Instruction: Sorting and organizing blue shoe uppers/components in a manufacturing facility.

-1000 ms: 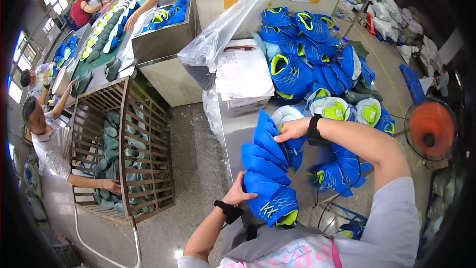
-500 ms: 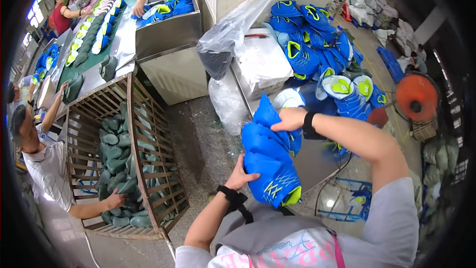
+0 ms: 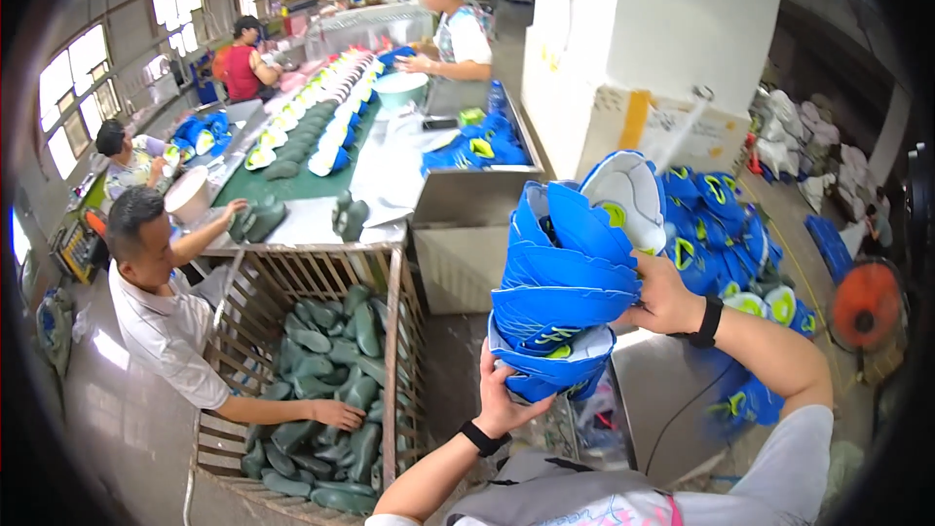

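head view: left hand (image 3: 508, 401) and right hand (image 3: 669, 299) clasp blue shoe uppers (image 3: 568, 263), long axis steep, top leaning right.

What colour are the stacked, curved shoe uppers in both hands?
Stacked, curved shoe uppers: blue outside, mostly white inside; best in head view.

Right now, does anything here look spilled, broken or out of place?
Nothing looks plainly spilled or broken. The stack of blue shoe uppers between the left hand and right hand looks merely uneven, its edges not lined up.
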### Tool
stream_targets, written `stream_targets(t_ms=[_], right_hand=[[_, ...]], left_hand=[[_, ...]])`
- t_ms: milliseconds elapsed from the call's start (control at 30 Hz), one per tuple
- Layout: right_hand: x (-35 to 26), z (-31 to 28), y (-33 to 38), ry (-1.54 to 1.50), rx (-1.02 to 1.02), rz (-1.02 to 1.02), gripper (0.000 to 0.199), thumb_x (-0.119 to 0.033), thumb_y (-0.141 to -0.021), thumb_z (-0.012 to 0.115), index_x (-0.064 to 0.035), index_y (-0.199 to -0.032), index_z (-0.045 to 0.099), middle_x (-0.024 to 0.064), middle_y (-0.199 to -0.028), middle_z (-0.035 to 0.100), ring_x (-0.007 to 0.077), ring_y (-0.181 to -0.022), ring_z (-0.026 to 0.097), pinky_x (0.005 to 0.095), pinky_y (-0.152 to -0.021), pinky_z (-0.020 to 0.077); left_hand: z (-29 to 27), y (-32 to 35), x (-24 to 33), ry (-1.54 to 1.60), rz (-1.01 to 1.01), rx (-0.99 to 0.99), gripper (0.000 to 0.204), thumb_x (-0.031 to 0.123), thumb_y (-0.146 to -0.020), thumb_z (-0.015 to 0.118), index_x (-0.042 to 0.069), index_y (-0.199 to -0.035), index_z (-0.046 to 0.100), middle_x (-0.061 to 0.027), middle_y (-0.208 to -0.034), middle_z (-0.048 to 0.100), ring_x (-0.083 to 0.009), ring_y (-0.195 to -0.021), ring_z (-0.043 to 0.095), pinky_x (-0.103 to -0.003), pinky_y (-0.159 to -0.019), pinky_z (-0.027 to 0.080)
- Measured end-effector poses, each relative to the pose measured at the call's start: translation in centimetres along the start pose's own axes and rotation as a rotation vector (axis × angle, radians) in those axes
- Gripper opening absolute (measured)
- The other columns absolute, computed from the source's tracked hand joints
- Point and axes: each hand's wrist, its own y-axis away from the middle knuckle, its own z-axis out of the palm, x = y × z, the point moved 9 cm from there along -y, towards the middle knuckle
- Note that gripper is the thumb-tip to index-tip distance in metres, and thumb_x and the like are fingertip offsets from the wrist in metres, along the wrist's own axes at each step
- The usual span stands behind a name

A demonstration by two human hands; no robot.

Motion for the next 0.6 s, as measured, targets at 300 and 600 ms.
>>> stream_targets(t_ms=[300,600], right_hand=[[6.8,-4.6,-18.2,0.168,0.358,-0.319,0.040,-0.037,-0.065,0.070,-0.0084,-0.093,0.066,0.0057,-0.124,0.053,0.0250,-0.114,0.046,0.0482,-0.084,0.0343],[20.9,3.1,-35.7,-0.187,0.362,-0.177,0.049,-0.037,-0.071,0.068,-0.0181,-0.115,0.059,-0.0026,-0.126,0.053,0.0214,-0.112,0.048,0.0529,-0.089,0.0278]], left_hand=[[-7.1,-21.6,-6.1,-0.415,0.383,0.112,0.083,0.026,-0.048,0.088,0.011,-0.110,0.036,-0.0157,-0.109,0.041,-0.0337,-0.104,0.042,-0.046,-0.087,0.037],[-12.4,-35.6,-17.5,-0.640,0.322,0.233,0.091,0.024,-0.047,0.088,0.012,-0.116,0.031,-0.0228,-0.124,0.033,-0.0391,-0.118,0.036,-0.047,-0.096,0.034]])
